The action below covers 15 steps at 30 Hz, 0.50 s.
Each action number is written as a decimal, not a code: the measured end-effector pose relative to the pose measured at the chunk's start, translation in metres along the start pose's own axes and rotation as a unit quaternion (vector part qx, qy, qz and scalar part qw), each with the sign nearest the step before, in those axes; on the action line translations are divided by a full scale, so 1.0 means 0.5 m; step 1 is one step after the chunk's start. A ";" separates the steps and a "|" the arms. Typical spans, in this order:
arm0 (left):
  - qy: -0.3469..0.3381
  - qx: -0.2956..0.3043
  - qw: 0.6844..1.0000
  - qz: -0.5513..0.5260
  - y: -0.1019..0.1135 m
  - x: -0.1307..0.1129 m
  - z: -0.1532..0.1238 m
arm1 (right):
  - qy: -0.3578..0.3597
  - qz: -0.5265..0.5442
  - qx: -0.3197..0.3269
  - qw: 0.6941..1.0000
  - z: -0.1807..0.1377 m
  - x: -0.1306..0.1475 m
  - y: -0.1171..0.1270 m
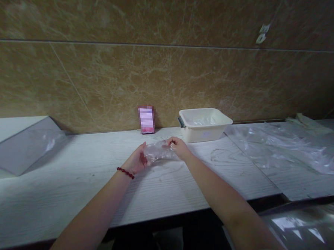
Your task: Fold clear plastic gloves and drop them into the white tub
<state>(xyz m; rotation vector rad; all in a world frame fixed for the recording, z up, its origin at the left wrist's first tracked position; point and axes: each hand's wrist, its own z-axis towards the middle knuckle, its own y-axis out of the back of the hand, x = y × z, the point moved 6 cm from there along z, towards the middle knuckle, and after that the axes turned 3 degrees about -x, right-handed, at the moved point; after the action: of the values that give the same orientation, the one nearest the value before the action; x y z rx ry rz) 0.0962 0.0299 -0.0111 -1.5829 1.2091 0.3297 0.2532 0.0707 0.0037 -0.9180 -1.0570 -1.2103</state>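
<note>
A crumpled clear plastic bag point(157, 150) is stretched between my two hands, just above the white wood-grain table point(163, 192). My left hand point(138, 160), with a dark red bead bracelet on its wrist, grips the bag's left end between thumb and fingers. At the bag's upper right end, my right hand point(179, 148) pinches the film with curled fingers. Whether anything lies inside the bag cannot be made out. Behind my right hand stands a cream plastic tub point(204, 134) with a dark handle clip and some clear film inside.
A phone point(146, 120) with a lit screen leans against the marble-patterned wall point(116, 77). At the left sits a white box point(26, 147) with clear film by it. Several clear plastic bags point(289, 146) are spread over the table's right part. The table's front edge runs near my body.
</note>
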 end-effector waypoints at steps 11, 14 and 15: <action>0.094 0.156 0.983 -0.037 -0.057 0.024 -0.034 | 0.004 0.069 0.003 0.998 -0.014 0.036 -0.011; 0.069 0.147 0.987 -0.013 -0.058 0.024 -0.032 | -0.004 0.070 0.011 0.997 -0.015 0.032 -0.013; 0.057 0.136 0.989 -0.006 -0.054 0.022 -0.029 | 0.002 0.062 0.015 0.998 -0.014 0.031 -0.013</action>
<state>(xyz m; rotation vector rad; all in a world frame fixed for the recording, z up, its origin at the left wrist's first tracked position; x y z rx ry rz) 0.1180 0.0094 0.0019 -1.3850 1.2734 0.0624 0.2480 0.0590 0.0169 -0.9446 -0.9985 -1.0910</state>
